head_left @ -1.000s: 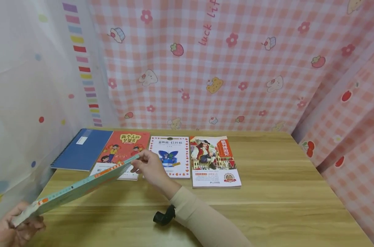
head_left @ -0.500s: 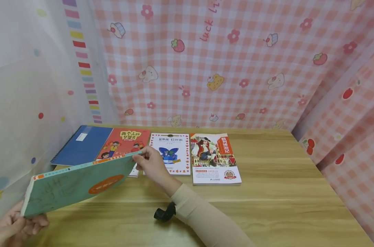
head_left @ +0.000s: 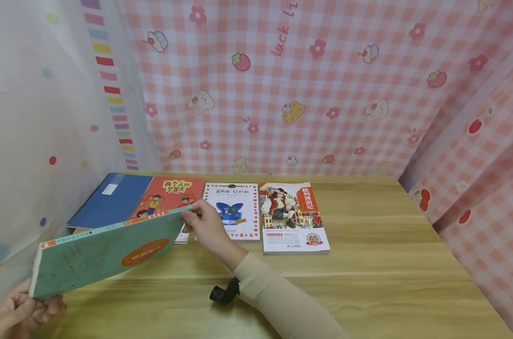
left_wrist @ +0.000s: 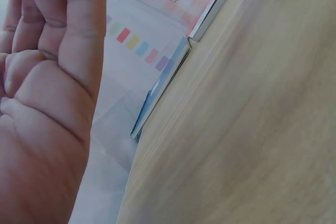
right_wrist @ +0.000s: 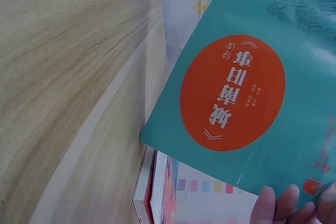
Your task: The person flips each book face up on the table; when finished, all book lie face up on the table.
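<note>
A teal book (head_left: pixel 99 256) with an orange oval on its cover is held tilted above the table, spine edge up. My left hand (head_left: pixel 27 308) grips its lower left corner. At the other end, my right hand (head_left: pixel 207 230) pinches the upper right corner between thumb and fingers. The right wrist view shows the cover of the teal book (right_wrist: pixel 304 103) nearly whole, with the right fingertips (right_wrist: pixel 265 205) on its edge. In the left wrist view the palm of my left hand (left_wrist: pixel 47 93) fills the left side, and only a sliver of teal shows.
Along the table's back lie a blue spiral notebook (head_left: pixel 112 200), a red book (head_left: pixel 171 193) partly hidden by the teal one, a white book (head_left: pixel 239 197) with a butterfly, and a book (head_left: pixel 296 235) with a pirate-like figure. Checkered curtains (head_left: pixel 345 84) surround the wooden table (head_left: pixel 375 278).
The teal book has turned from nearly edge-on, so its cover with the orange oval now faces me. Both hands keep hold of it; over the last half second it hardly moves.
</note>
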Demonstrator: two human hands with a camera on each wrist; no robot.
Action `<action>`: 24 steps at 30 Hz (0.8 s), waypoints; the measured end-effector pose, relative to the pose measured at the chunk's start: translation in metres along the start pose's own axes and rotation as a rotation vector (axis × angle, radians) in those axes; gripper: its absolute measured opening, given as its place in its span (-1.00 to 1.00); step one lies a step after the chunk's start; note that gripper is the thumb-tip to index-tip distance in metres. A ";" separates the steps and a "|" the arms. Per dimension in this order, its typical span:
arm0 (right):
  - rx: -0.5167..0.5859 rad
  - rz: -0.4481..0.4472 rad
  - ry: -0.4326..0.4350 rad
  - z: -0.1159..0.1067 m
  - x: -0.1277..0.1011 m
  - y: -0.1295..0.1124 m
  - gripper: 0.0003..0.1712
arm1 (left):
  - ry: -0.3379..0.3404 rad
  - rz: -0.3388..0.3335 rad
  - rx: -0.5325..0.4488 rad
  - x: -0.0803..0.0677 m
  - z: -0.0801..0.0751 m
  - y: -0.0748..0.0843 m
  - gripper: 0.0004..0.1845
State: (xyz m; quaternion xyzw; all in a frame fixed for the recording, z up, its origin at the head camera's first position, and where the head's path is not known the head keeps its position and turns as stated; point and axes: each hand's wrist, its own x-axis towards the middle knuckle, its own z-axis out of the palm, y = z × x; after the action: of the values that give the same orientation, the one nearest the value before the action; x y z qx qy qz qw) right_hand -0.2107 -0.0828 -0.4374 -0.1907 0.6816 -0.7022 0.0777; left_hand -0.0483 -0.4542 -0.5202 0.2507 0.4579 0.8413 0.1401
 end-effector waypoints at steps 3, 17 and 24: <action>-0.017 -0.005 -0.006 0.000 0.000 -0.001 -0.86 | 0.007 0.012 0.004 0.000 0.000 -0.001 -0.44; -0.045 0.008 0.016 -0.001 -0.001 -0.007 -0.83 | -0.001 -0.061 0.010 0.002 0.000 0.002 -0.41; -0.050 0.025 0.018 -0.003 -0.001 -0.009 -0.81 | -0.013 -0.074 -0.023 0.001 -0.005 0.003 -0.33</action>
State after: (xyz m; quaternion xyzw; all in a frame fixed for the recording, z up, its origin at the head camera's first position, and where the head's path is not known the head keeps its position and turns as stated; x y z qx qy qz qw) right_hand -0.2090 -0.0794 -0.4290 -0.1779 0.7018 -0.6857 0.0755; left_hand -0.0516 -0.4586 -0.5201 0.2373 0.4563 0.8392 0.1769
